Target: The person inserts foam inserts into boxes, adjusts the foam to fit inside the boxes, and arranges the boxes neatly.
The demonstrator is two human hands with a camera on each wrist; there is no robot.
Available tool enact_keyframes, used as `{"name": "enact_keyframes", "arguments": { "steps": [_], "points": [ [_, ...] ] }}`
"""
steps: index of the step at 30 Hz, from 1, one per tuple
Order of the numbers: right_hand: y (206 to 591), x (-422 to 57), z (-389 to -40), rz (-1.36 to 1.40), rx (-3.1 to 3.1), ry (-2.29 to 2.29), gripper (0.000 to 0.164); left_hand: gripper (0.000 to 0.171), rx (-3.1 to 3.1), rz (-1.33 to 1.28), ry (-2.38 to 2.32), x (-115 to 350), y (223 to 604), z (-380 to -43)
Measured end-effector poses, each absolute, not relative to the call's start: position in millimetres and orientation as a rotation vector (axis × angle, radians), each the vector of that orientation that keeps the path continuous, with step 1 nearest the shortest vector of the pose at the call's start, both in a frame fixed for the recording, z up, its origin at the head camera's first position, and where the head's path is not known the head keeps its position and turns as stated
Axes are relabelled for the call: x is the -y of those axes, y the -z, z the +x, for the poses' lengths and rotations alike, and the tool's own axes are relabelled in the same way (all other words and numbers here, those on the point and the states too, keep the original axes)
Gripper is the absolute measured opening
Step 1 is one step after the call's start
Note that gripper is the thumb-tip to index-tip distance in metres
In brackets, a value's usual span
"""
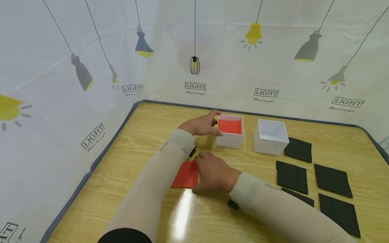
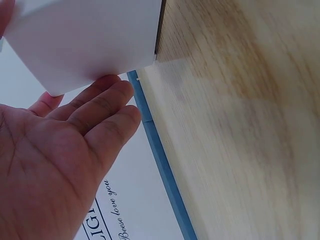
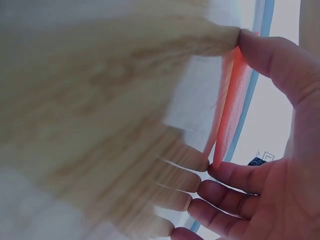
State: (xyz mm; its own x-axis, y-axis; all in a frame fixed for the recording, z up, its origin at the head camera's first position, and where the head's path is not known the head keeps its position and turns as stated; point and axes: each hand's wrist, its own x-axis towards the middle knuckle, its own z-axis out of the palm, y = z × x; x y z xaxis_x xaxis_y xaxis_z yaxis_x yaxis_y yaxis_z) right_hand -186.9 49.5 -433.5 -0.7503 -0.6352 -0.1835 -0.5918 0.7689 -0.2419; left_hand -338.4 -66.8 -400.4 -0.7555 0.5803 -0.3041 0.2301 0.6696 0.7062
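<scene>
My left hand (image 1: 200,125) holds the left side of a white open-topped box (image 1: 230,141), thumb at the front corner and forefinger at the back. Inside that box lies a red cloth (image 1: 230,127). In the left wrist view, the other fingertips sit against the box wall (image 2: 90,45). A second red cloth (image 1: 187,175), flat and squarish, lies on the table, partly hidden behind my left forearm. My right hand (image 1: 214,172) spans its right edge, thumb at the near corner and forefinger at the far one. The right wrist view shows this red edge (image 3: 230,105) between them.
To the right of the held box stands another white open-topped box (image 1: 270,143). Several black cloth squares (image 1: 292,177) lie at the table's right side, one close behind that box's right corner. A lamp-printed curtain (image 1: 225,81) borders the wood-grain table (image 1: 146,125).
</scene>
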Motion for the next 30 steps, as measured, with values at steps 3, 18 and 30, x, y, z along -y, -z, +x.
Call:
{"name": "enact_keyframes", "arguments": {
  "steps": [3, 18, 30],
  "points": [
    [431.7, -48.8, -186.6, -0.943, -2.707, 0.260, 0.082, 0.091, -2.374, 0.622, -0.897, 66.6, 400.6, -338.9],
    [435.1, -67.2, -186.5, -0.880, -2.633, 0.512, 0.090, 0.092, -2.358, 0.632, -0.923, 67.0, 401.6, -339.5],
    [428.5, -84.8, -187.4, -0.682, -2.432, 0.781, 0.097, 0.092, -2.343, 0.623, -0.934, 67.7, 401.8, -339.7]
  ]
}}
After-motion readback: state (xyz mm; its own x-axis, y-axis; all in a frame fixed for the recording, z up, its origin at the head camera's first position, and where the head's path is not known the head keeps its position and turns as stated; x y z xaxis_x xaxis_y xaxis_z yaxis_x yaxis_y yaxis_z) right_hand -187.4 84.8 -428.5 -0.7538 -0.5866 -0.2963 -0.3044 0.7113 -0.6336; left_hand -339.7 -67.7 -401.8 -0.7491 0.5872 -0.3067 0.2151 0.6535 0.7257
